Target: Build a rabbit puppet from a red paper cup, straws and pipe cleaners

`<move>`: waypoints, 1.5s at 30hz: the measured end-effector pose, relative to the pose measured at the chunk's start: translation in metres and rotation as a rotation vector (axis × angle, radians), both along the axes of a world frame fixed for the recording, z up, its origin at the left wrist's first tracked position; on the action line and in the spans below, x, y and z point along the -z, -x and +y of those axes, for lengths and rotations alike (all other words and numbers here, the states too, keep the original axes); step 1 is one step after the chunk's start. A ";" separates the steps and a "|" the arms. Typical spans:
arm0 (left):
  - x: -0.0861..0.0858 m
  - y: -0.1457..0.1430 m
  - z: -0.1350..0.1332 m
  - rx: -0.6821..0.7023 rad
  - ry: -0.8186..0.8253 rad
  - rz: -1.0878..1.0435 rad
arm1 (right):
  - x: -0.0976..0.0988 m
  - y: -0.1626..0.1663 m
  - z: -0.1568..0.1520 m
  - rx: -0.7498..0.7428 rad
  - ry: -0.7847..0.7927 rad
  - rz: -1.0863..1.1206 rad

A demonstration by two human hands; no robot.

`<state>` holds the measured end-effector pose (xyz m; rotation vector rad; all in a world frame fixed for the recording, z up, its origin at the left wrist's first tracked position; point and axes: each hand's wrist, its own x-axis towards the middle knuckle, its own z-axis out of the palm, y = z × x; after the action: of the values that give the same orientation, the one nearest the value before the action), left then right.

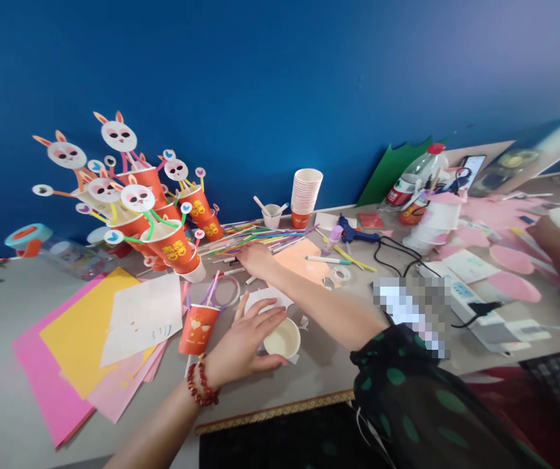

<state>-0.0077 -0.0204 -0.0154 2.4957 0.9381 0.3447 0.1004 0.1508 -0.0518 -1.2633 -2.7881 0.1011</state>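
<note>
While the left hand is reaching over a white cup, its fingers are spreading wide about the rim, the thumb lying at the near side and the fingertips toward the far side; whether they are gripping it, I cannot tell. The white cup is standing mouth up on the worktop, right in front of the person, its pale inside showing. Red beads are circling the left wrist. The right hand is stretching farther out, to a heap of coloured sticks; its fingers are pointing into the near left part of the heap, and I cannot tell whether they are holding anything.

Just left of the left hand, an orange cup is standing with purple strips rising from it. Beyond that, cups with rabbit faces are clustering, and at the far left paper sheets in pink, yellow and white are overlapping. A peach sheet is lying beside the right forearm, with a green-capped marker at its right edge. Behind the heap, a stack of paper cups is standing near the blue wall. Farther right, a blue glue gun is lying on the worktop, and a red-capped bottle is standing beyond it.
</note>
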 end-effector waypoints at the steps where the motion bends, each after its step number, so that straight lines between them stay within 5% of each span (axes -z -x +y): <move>1: 0.000 0.000 0.000 0.000 0.000 0.004 | 0.000 0.002 0.002 0.014 0.011 0.001; 11: 0.002 0.001 0.000 0.004 -0.013 0.020 | -0.008 -0.001 0.016 0.069 0.197 0.342; 17: 0.003 0.002 0.000 0.005 -0.020 -0.013 | -0.042 -0.019 0.029 0.102 0.339 0.900; 22: 0.002 0.002 0.000 -0.001 -0.004 -0.024 | -0.064 -0.043 0.021 0.126 0.632 1.166; 31: 0.004 0.002 0.000 0.004 -0.024 -0.039 | -0.038 -0.085 -0.015 0.201 1.069 1.151; 35: 0.004 0.002 0.000 0.005 -0.027 -0.041 | -0.032 -0.090 -0.019 0.271 1.088 1.136; 45: 0.005 0.002 0.000 0.006 -0.043 -0.031 | -0.022 -0.076 -0.025 0.354 0.807 1.089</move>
<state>-0.0092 -0.0200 -0.0201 2.5240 0.9201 0.4039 0.1766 0.1255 -0.0301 -1.2021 -1.5537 1.4669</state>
